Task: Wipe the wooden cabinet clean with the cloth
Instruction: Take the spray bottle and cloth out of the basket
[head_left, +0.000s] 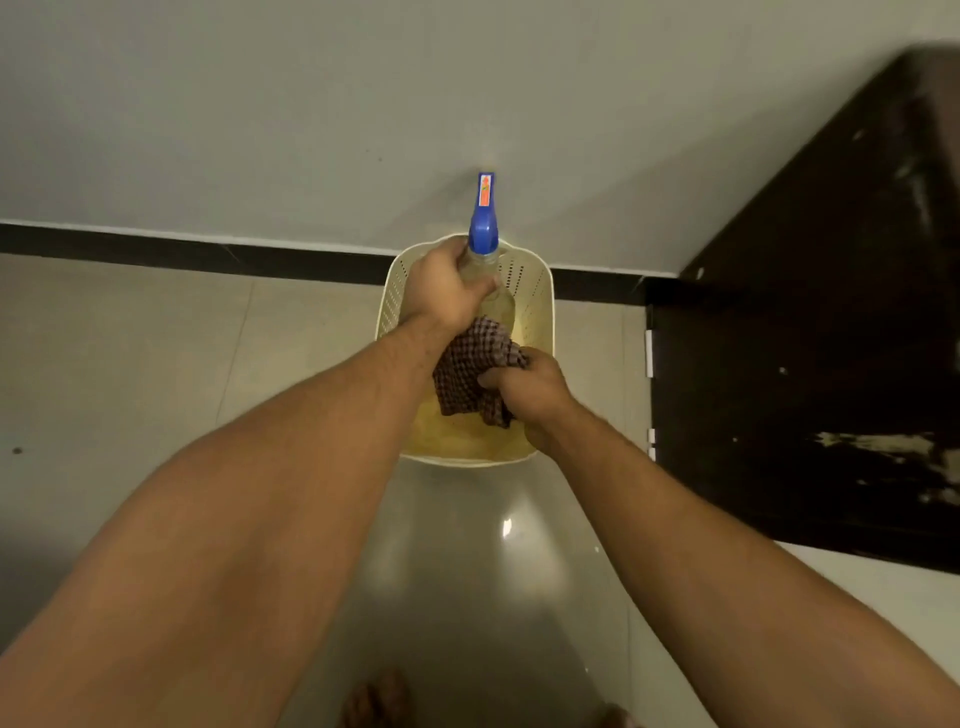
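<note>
Head view | left hand (444, 291) curled round neck of blue-capped spray bottle (483, 236) | right hand (527, 389) clutching checked cloth (465, 374) above cream perforated basket (543, 296) | glossy tiled floor (156, 364), pale wall (260, 104), black skirting (156, 249) | dark wooden cabinet (805, 389) at right, pale scuffs.

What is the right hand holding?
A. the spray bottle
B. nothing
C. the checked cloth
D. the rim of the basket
C: the right hand grips the checked cloth, while the left hand holds the spray bottle.
</note>
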